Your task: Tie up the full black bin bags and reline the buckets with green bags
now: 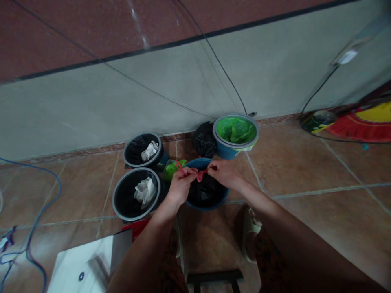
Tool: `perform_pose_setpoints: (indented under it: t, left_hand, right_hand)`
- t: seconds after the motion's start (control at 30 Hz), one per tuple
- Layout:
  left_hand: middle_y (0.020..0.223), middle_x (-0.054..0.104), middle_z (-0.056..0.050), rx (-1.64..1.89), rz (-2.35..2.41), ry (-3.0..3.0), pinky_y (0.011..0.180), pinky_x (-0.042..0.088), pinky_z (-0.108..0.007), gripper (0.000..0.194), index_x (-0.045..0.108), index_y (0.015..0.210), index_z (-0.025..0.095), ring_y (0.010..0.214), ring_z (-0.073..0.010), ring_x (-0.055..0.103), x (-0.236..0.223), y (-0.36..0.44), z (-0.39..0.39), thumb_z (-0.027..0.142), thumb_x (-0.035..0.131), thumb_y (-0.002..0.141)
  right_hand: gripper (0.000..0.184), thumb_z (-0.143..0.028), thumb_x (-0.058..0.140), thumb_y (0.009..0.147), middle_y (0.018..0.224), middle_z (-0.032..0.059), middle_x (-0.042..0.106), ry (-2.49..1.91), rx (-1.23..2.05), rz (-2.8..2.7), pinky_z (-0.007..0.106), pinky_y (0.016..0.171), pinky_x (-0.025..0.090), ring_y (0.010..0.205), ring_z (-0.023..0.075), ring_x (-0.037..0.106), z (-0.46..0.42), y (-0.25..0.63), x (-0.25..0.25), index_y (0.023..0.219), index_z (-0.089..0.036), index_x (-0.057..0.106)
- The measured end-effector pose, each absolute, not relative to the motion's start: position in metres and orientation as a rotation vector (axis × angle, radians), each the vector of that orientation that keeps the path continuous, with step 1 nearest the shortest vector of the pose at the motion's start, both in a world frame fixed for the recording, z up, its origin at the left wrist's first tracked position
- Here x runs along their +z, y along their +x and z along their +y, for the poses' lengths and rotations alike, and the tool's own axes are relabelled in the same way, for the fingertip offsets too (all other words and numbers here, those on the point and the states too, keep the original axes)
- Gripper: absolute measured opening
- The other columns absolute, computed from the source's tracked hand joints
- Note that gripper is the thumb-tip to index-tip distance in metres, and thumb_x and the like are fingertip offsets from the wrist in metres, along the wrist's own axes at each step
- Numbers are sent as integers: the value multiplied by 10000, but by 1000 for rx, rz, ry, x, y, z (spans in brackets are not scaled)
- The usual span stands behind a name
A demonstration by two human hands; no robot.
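Observation:
Over a blue bin [207, 208] between my feet, both hands pinch a red drawstring [200, 176]. A loop and crossing of the string show between the hands. My left hand [181, 185] is closed on its left part, with loose red ends sticking up past the fingers. My right hand [224, 173] pinches the other side close to the bin's far right rim. A black garbage bag [206, 191] sits inside the bin below the string. The fingertips are partly hidden by the hands themselves.
Left stand two bins, a far bin [125, 156] and a near bin [115, 199], black-lined with crumpled white paper. Behind are a tied black bag [204, 138] and stacked bins [227, 150] with green liner. A blue cable [39, 213] and white box [76, 264] lie left.

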State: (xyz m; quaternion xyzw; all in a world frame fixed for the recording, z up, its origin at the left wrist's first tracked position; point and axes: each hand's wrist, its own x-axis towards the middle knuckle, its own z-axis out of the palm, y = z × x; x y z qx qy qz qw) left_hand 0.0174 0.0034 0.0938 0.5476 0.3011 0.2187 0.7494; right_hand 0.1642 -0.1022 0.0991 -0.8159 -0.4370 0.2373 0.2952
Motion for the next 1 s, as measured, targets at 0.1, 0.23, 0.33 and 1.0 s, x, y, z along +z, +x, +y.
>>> perform_pose_setpoints:
  t: [0.1,0.23,0.33,1.0]
  left_hand:
    - [738,645,-27,470,652,1184,814,469,-319,182,615,572,173,795,-159,597,93,16,4,252,772,622]
    - [751,644,-21,428,613,1341,811,465,-316,191,599,597,171,769,-152,585,94,15,7,278,735,677]
    - [753,644,-17,370,570,1505,828,466,-320,173,599,648,169,778,-156,592,97,14,7,284,686,743]
    - [1433,510,-237,-398,1024,2369,1046,443,-348,853,318,1515,93,1261,-306,585,39,18,15,234,716,773]
  right_hand:
    - [199,-206,550,843,761,57,719,-2206,624,-1165,277,625,359,683,161,602,-101,163,100,754,-185,727]
    - [205,-199,528,888,877,55,749,-2177,634,-1213,264,711,416,790,168,649,-104,168,96,866,-184,731]
    - [256,-303,549,932,1088,88,740,-2266,610,-1166,280,817,461,944,198,668,-107,169,88,1093,-164,691]
    - [766,-292,644,869,1425,232,509,-2632,997,-1275,363,1004,448,1237,313,595,-92,139,62,1533,-113,308]
